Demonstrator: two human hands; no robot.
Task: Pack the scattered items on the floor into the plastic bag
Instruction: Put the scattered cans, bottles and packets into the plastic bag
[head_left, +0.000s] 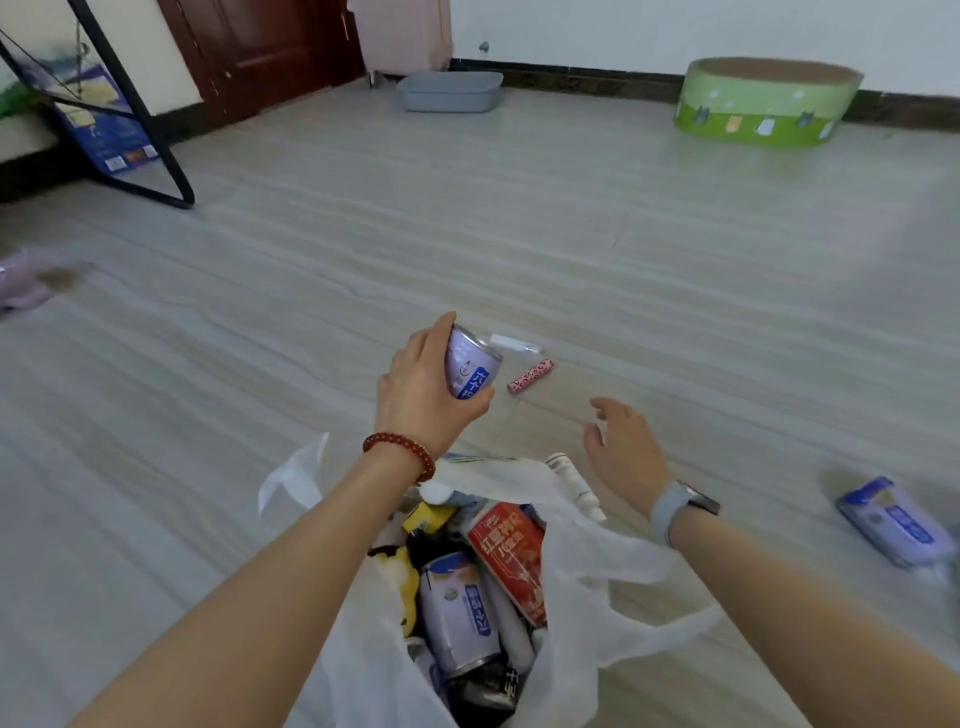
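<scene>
Floor items, L to R:
- Plastic bag (582, 582) – near centre, mouth open, holds cans, red pack, tube.
- Left hand (421, 395) – fingers wrapped round purple can (470, 366), above floor just beyond bag.
- Pink tube (530, 376) – on floor, far of bag.
- Right hand (626, 449) – fingers spread, empty.
- Purple pack (893, 522) – floor, far right, well apart from bag.
</scene>
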